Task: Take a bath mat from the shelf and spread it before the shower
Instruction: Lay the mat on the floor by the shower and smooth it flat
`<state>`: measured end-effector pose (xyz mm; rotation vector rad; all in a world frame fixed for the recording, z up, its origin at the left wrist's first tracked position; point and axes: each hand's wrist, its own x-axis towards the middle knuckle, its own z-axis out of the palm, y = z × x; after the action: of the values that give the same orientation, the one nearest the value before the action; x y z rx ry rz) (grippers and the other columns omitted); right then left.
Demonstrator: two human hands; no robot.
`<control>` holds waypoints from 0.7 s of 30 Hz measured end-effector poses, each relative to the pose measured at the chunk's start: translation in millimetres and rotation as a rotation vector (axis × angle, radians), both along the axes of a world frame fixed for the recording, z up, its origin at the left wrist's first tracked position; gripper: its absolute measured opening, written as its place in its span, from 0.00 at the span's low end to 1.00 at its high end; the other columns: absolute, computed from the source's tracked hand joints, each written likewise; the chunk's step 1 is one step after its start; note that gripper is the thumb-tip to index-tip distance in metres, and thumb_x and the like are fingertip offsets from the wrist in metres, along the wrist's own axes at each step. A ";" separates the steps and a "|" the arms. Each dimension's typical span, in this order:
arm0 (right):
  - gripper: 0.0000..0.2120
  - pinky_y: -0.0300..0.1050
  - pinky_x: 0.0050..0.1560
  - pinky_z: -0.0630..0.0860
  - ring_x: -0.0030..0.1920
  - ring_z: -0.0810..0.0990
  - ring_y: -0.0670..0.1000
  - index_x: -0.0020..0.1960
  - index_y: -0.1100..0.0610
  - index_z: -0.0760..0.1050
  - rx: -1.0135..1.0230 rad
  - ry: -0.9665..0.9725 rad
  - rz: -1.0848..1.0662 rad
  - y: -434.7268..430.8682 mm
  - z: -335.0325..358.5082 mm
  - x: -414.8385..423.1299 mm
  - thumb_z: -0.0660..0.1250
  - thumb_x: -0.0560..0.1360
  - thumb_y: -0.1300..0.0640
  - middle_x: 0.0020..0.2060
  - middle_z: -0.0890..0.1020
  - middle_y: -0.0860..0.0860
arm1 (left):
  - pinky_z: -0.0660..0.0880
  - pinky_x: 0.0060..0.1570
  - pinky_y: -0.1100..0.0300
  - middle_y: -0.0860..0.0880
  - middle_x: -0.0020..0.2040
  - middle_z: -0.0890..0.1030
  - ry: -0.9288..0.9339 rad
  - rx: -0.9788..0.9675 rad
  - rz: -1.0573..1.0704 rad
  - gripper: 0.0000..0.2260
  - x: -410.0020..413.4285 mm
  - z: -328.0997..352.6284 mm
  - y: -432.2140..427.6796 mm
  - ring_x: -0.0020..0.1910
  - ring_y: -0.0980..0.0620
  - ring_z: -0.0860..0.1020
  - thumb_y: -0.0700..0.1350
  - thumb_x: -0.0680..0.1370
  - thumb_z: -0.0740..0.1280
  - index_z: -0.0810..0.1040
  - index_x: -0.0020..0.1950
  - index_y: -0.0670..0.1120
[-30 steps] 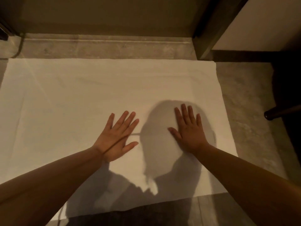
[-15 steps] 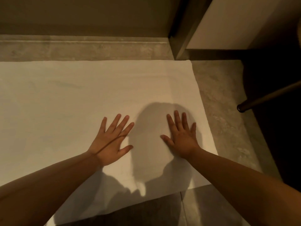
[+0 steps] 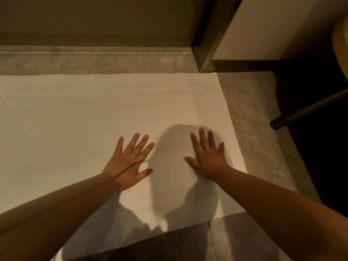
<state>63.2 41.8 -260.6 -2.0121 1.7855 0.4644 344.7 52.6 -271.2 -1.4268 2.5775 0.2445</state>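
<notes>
A white bath mat (image 3: 94, 113) lies spread flat on the grey stone floor, its far edge along a low stone threshold (image 3: 94, 59). My left hand (image 3: 130, 162) rests palm down on the mat near its middle, fingers apart. My right hand (image 3: 207, 157) also lies flat on the mat, closer to its right edge, fingers spread. Neither hand holds anything. The mat's left part runs out of view. My shadow falls over the mat's near side.
A dark metal frame post (image 3: 209, 44) rises at the mat's far right corner, with a pale panel (image 3: 263, 27) beside it. A dark furniture leg (image 3: 301, 112) slants down to the floor at the right. Bare grey floor (image 3: 254, 129) runs along the mat's right edge.
The view has swung to the right, so the mat and both hands sit further left in frame. Both hands stay flat on the mat and have barely shifted on it.
</notes>
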 end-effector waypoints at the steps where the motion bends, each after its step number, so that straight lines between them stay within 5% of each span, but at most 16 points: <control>1: 0.38 0.68 0.69 0.39 0.71 0.27 0.57 0.70 0.43 0.25 0.002 0.002 0.003 -0.7 0.1 -0.1 0.45 0.73 0.30 0.71 0.27 0.49 | 0.57 0.67 0.34 0.44 0.76 0.58 -0.005 0.002 -0.001 0.33 0.1 0.3 -0.4 0.74 0.39 0.57 0.64 0.75 0.48 0.59 0.75 0.48; 15: 0.39 0.67 0.70 0.39 0.71 0.27 0.57 0.71 0.44 0.26 -0.006 -0.001 0.015 0.4 4.7 3.4 0.45 0.74 0.31 0.72 0.28 0.50 | 0.56 0.68 0.35 0.43 0.76 0.57 -0.023 -0.008 -0.010 0.33 5.7 1.3 -0.3 0.74 0.40 0.55 0.64 0.76 0.46 0.57 0.76 0.46; 21: 0.39 0.64 0.72 0.40 0.72 0.28 0.57 0.74 0.48 0.30 -0.049 -0.038 0.235 2.3 7.7 28.7 0.44 0.74 0.30 0.73 0.31 0.53 | 0.56 0.68 0.36 0.43 0.77 0.55 -0.005 0.017 0.015 0.33 27.5 -2.5 3.4 0.75 0.40 0.53 0.64 0.77 0.45 0.55 0.76 0.46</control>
<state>91.8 44.1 -252.9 -2.2613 1.5587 0.4522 372.2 56.0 -273.7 -1.4398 2.5552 0.2637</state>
